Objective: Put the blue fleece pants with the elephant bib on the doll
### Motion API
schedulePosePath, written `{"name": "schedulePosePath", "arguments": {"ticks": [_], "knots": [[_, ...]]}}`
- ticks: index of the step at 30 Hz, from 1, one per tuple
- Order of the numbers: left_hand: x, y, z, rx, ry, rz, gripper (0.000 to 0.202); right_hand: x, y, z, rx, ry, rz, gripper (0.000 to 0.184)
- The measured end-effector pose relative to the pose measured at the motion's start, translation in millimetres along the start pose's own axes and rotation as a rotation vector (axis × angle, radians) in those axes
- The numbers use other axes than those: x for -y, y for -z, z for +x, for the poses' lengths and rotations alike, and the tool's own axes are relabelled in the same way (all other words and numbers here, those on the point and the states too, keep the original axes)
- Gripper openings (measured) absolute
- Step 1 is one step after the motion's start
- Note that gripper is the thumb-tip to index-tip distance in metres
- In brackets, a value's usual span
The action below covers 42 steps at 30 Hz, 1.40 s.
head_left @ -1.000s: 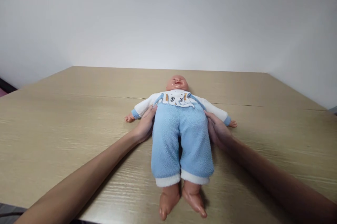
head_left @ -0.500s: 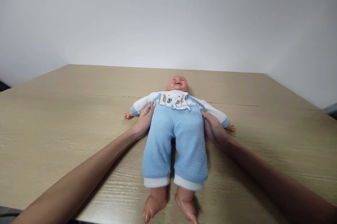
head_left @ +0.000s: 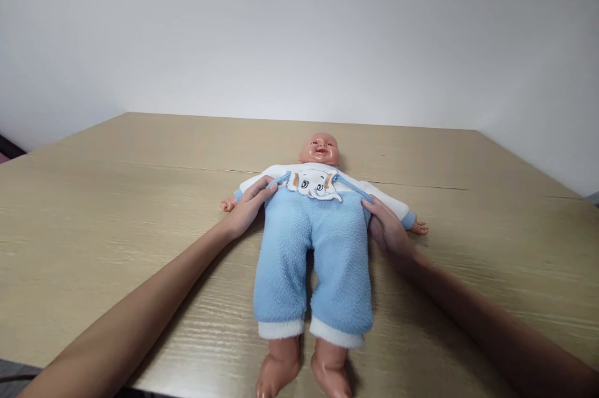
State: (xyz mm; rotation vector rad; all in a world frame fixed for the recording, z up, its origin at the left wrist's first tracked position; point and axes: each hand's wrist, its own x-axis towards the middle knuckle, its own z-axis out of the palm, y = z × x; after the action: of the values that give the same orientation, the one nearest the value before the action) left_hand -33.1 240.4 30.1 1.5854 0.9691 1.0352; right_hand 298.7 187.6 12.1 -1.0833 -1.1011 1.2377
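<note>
A baby doll [head_left: 320, 150] lies on its back on the table, its feet toward me. It wears a white long-sleeved top [head_left: 386, 199] and fuzzy light-blue overalls [head_left: 312, 223] with white cuffs, thin blue straps and an elephant-face patch [head_left: 312, 184]. My left hand [head_left: 253, 204] is closed on the overalls' waist edge at the left, beside the strap. On the right, my right hand [head_left: 388, 229] pinches the opposite waist edge where the other strap [head_left: 353, 188] joins. The undersides of both hands are partly hidden.
A light wood-grain table [head_left: 116, 198] spreads out around the doll, with a seam running across it. Behind its far edge stands a plain white wall [head_left: 299, 36]. A dark cable [head_left: 16, 378] shows at the lower left, below the near edge.
Both hands have shifted outward a little, drawing the waist of the overalls wider and the straps tauter. The view has moved slightly, and more of the doll's head shows.
</note>
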Motion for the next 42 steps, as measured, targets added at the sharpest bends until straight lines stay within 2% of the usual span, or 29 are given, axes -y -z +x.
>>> {"name": "schedulePosePath", "arguments": {"ticks": [4, 7, 14, 19, 23, 25, 29, 32, 34, 36, 38, 42], "knots": [[0.1, 3.0, -0.8, -0.012, -0.032, -0.006, 0.032, 0.5, 0.1, 6.1, 0.033, -0.003, 0.044, 0.025], [-0.2, 1.3, -1.2, -0.062, -0.07, 0.016, 0.03, 6.6, -1.5, 5.1, 0.03, 0.018, 0.039, 0.026], [10.5, -7.2, 2.6, -0.247, -0.226, 0.073, 0.028, 42.0, -12.0, 6.0, -0.019, 0.042, -0.092, 0.022], [15.1, -13.2, 1.2, -0.327, -0.258, 0.124, 0.024, 69.4, -33.9, 39.3, -0.008, 0.087, -0.198, 0.025], [13.4, -17.8, -3.1, -0.325, -0.342, 0.212, 0.019, 83.7, -67.3, 77.5, 0.044, 0.288, -0.271, 0.019], [11.1, -20.0, -5.7, -0.337, -0.407, 0.269, 0.017, 89.2, -87.8, 98.1, 0.179, 0.387, -0.488, 0.024], [5.6, -22.6, -11.3, -0.393, -0.517, 0.381, 0.011, 91.0, -130.6, 137.7, 0.67, 0.489, -1.006, 0.028], [1.7, -23.8, -14.6, -0.412, -0.549, 0.419, 0.008, 81.8, -160.0, 158.8, 1.029, 0.601, -1.171, 0.044], [-0.8, -24.8, -15.8, -0.412, -0.551, 0.419, 0.007, 74.8, -174.8, 164.9, 1.148, 0.665, -1.244, 0.037], [-3.6, -26.1, -16.3, -0.4, -0.539, 0.41, 0.006, 71.0, -182.8, 164.3, 1.148, 0.709, -1.306, 0.023], [-6.8, -27.3, -16.7, -0.377, -0.531, 0.39, 0.004, 71.7, -182.5, 158.8, 1.067, 0.742, -1.313, 0.018], [-10.1, -28.7, -17.9, -0.339, -0.559, 0.35, 0.003, 82.9, -163.0, 142.6, 0.736, 0.77, -1.133, 0.028]]}}
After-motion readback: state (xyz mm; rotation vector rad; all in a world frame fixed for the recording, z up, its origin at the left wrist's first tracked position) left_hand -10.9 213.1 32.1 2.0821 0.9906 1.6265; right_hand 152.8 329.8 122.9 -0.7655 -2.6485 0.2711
